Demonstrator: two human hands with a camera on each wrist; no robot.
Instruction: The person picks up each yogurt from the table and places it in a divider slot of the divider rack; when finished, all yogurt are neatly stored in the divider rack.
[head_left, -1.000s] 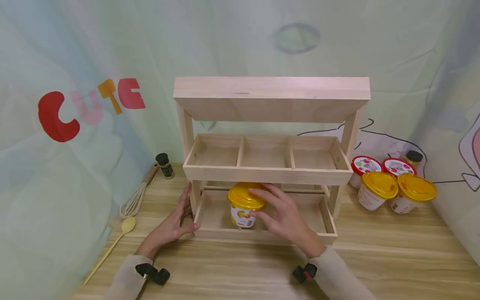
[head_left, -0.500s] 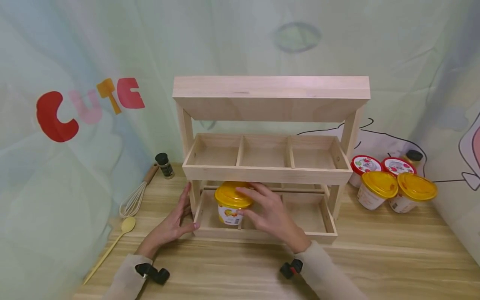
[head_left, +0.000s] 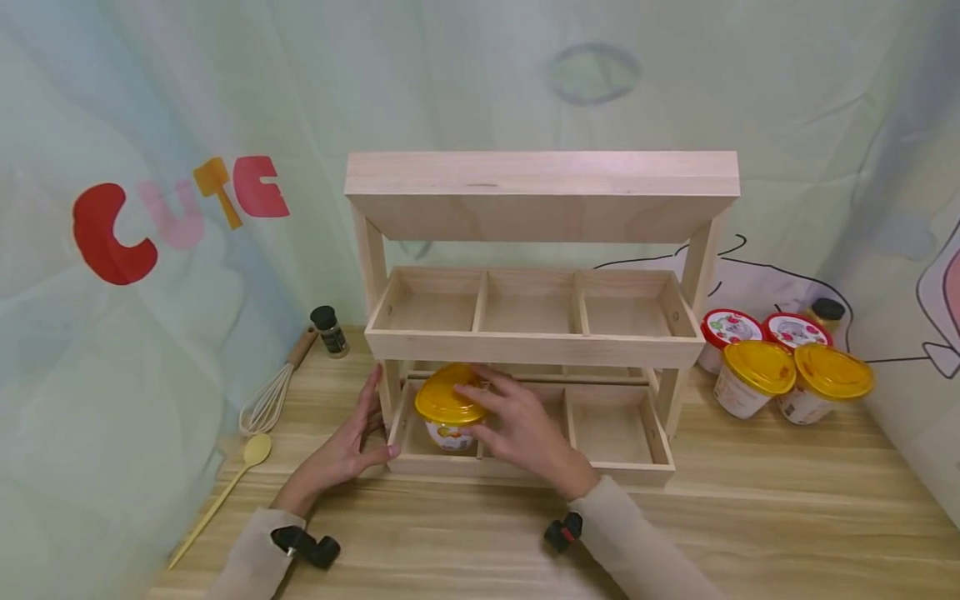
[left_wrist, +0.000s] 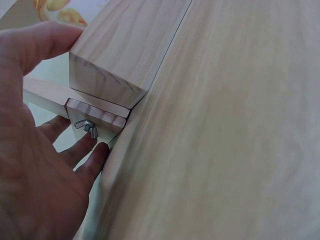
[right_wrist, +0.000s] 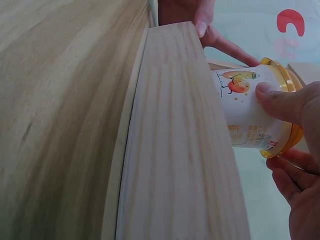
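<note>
My right hand point(head_left: 527, 431) holds a white plastic cup with a yellow lid point(head_left: 444, 400), printed with cartoon fruit. In the right wrist view the thumb lies on the wall of the cup point(right_wrist: 247, 107) and other fingers are near its lid rim. The cup is upright in or just above the left compartment of the lower tray point(head_left: 570, 473) of a wooden two-tier rack; its base is partly hidden by the tray's front wall. My left hand point(head_left: 341, 450) rests against the rack's lower left end, thumb touching the tray corner point(left_wrist: 107, 82), fingers extended beside it.
The upper tray point(head_left: 532, 348) has three compartments. On the right stand two yellow-lidded cups point(head_left: 757, 375), two red-lidded cups point(head_left: 732, 329) and a black-capped jar point(head_left: 827, 312). Left lie a whisk point(head_left: 272, 392), a yellow spoon point(head_left: 257, 450) and a spice jar point(head_left: 330, 332).
My right hand has carried the cup leftward from around the divider to the left compartment, and the cup tilts slightly and sits lower. The left hand has stayed in place.
</note>
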